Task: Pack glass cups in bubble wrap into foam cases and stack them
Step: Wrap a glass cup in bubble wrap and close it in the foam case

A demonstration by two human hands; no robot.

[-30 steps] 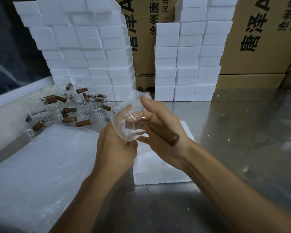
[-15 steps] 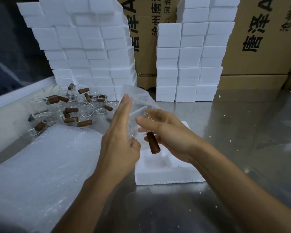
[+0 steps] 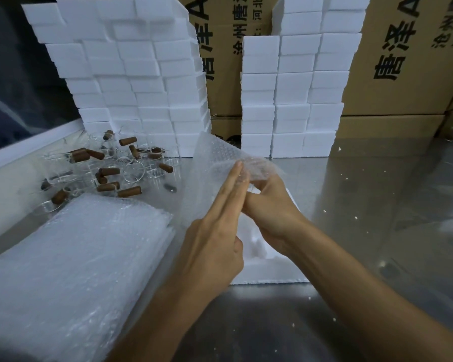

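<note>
Two hands meet above the open foam case (image 3: 270, 270) on the desk (image 3: 377, 205) — the left hand (image 3: 215, 239) flat, fingers straight, pressing crinkled bubble wrap (image 3: 220, 158); the right hand (image 3: 270, 205) curls round the wrapped bundle — cup itself hidden.

Cup hidden inside bubble wrap (image 3: 236, 163) — right hand (image 3: 270, 207) fingertips hidden too.

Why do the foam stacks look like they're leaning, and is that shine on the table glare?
Head view: the wide-angle lens bows the left foam stack and right foam stack outward; the metal table mirrors the cardboard boxes and shows bright glare spots; the bubble wrap sheet is slightly blurred around the left hand and right hand; the glass cups stay fairly sharp.
</note>
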